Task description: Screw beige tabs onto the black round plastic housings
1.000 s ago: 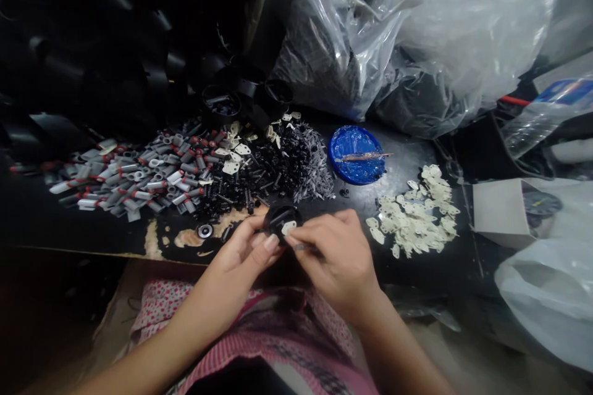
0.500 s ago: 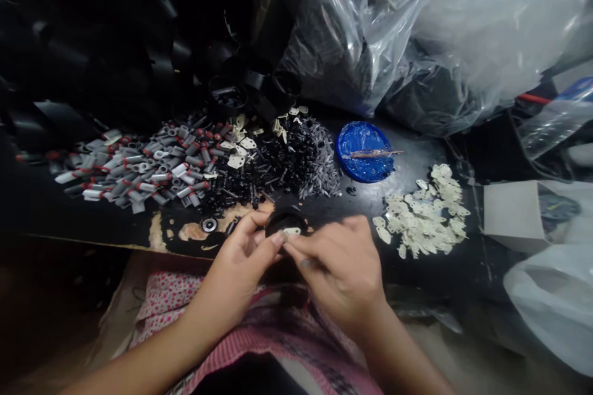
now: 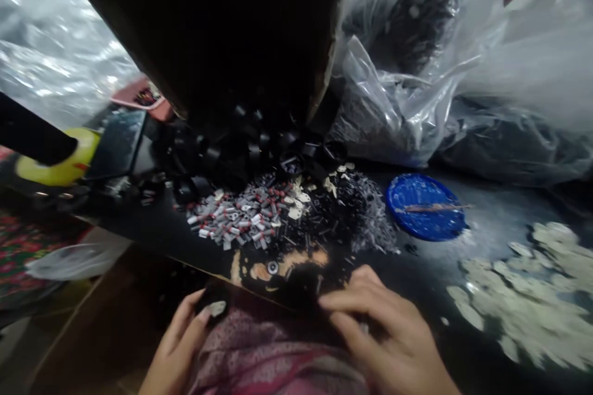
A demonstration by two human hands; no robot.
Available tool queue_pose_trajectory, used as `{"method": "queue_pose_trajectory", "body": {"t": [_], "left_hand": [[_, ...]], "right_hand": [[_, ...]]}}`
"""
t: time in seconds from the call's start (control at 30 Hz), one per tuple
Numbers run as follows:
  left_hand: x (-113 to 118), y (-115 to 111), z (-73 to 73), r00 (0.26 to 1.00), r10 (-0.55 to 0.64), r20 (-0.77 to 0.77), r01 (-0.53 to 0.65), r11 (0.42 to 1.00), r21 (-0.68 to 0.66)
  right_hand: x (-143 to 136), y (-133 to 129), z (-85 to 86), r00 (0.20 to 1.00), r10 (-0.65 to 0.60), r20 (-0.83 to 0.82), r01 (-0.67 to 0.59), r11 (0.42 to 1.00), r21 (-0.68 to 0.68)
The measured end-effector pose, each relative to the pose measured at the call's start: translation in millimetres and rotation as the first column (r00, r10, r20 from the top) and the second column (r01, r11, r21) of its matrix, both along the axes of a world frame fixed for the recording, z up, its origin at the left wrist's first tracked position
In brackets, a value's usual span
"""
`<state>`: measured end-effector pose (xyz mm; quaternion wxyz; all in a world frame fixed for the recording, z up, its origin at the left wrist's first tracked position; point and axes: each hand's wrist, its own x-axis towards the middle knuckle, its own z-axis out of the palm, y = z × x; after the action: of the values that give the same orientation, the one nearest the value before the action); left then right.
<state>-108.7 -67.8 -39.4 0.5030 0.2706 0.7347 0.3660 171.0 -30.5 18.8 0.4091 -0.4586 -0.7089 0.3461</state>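
At the lower left, my left hand [image 3: 178,342] is closed with thumb and fingers on a black round part, whose outline is lost against the dark background. A cream-coloured flat tab [image 3: 217,308] shows on it by the fingertips. My right hand [image 3: 386,330] is held over the table's front edge, fingers curved and a little apart, with nothing visible in them. Ahead of it lie a pile of small grey pieces [image 3: 374,219] and dark springs [image 3: 319,213]. A small ring-shaped part [image 3: 272,267] sits on the worn patch.
Grey sleeves with red bands [image 3: 241,219] are heaped left of centre, black rings [image 3: 250,151] behind them. To the right are a blue lid [image 3: 424,228] with a stick [image 3: 430,207] across it and cream tabs [image 3: 546,302]. Plastic bags [image 3: 393,117] stand behind.
My hands have parted: the left carries the black part with its cream tab down and left, while the right has let go and moved right. The view has swung left.
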Motion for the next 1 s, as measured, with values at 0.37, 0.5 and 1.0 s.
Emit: {"method": "queue_pose_trajectory", "body": {"t": [0.37,0.5,1.0], "left_hand": [[-35.2,120.4,41.6,0.742,0.049,-0.668,0.339,0.833,0.437],[-41.2,155.3,32.5,0.733,0.042,-0.679,0.382,0.801,0.461],[53.4,54.4,35.4,0.799,-0.356,-0.485,0.601,0.476,0.642]], "right_hand": [[2.0,5.8,-40.2,0.987,-0.083,0.136,0.07,0.993,0.097],[3.2,6.8,-39.4,0.983,-0.122,0.138,0.108,0.988,0.11],[-38.8,30.8,17.2,0.989,-0.067,0.133,0.11,0.929,-0.354]]}}
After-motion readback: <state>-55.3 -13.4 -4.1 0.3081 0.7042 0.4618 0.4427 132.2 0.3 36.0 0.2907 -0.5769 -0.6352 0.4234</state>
